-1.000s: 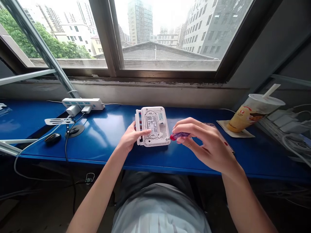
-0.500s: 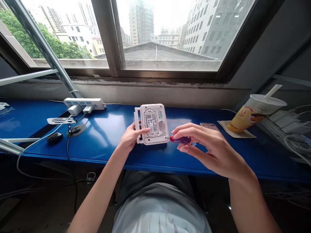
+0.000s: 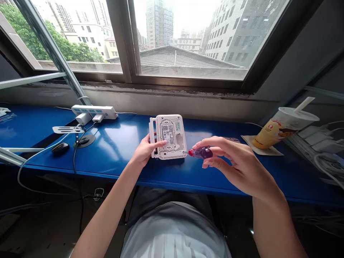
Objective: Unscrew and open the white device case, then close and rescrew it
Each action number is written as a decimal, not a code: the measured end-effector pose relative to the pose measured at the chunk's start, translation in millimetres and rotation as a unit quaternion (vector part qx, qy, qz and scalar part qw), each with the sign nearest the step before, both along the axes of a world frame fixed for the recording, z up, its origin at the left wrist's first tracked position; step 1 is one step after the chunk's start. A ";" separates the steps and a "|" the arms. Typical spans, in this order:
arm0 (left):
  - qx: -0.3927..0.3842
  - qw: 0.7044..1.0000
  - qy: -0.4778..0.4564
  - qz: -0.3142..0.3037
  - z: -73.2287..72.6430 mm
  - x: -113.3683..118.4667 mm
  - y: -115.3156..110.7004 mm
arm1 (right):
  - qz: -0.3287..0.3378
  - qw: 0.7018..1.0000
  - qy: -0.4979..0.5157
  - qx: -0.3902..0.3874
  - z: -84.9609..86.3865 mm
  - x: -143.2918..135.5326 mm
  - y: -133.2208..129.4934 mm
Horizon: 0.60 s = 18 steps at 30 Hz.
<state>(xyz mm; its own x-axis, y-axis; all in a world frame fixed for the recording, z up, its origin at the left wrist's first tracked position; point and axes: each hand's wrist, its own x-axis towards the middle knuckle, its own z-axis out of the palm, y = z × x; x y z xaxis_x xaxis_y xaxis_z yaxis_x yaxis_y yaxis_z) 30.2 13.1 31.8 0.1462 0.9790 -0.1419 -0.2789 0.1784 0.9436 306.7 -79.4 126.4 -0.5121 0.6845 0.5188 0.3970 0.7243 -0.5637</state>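
My left hand grips a white router by its left side, thumb over the labelled underside, other fingers hidden behind. The router is held up above the blue desk, its underside facing me and its folded antennas along the left edge. In my right hand is a screwdriver with a dark purple and red see-through handle, held between thumb and fingers. Its thin shaft points left, and the tip meets the router's lower right corner, by a screw hole.
A power strip with plugs and cables stands at the back left, near a black mouse and a white slotted stand. On the right, a drink cup with a straw rests on a napkin. A phone lies partly behind my right hand.
My right fingers have shifted around the screwdriver handle, now reaching less far along it, and the handle has turned slightly. The router stays almost still; the view has tilted a little.
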 end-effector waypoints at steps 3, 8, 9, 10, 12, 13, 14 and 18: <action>0.002 1.000 0.004 -0.002 -0.4 -0.6 -0.1 | 0.030 0.998 0.009 -0.045 -0.3 1.2 -1.4; -0.004 1.000 0.002 -0.001 -0.8 -0.9 -0.4 | 0.052 0.997 0.022 -0.049 2.9 -3.0 -1.8; -0.004 1.000 0.001 -0.001 -0.8 -0.8 -0.4 | 0.044 0.998 0.028 -0.039 3.1 -3.9 -1.4; -0.004 1.000 0.000 -0.002 -0.8 -0.8 -0.5 | 0.036 0.998 0.035 -0.028 2.8 -4.6 -0.9; -0.002 1.000 0.000 -0.005 -0.8 -0.8 -0.5 | 0.019 0.998 0.051 -0.013 1.6 -5.3 0.3; 0.000 1.000 0.000 -0.006 -0.8 -0.9 -0.3 | 0.012 0.998 0.059 -0.011 0.8 -5.3 0.8; 0.000 1.000 0.001 -0.008 -0.9 -1.0 -0.1 | 0.008 0.998 0.062 -0.010 0.1 -5.1 1.3; 0.002 1.000 0.001 -0.008 -1.4 -1.4 0.8 | -0.013 0.999 0.052 0.007 -0.5 -3.7 1.4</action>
<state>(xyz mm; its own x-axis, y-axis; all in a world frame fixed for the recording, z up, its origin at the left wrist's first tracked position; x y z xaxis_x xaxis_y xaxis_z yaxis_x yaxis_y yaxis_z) 28.9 13.9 30.3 0.1612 0.9771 -0.1392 -0.2735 0.1797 0.9449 303.1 -78.0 125.9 -0.4375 0.6891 0.5777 0.3556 0.7227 -0.5927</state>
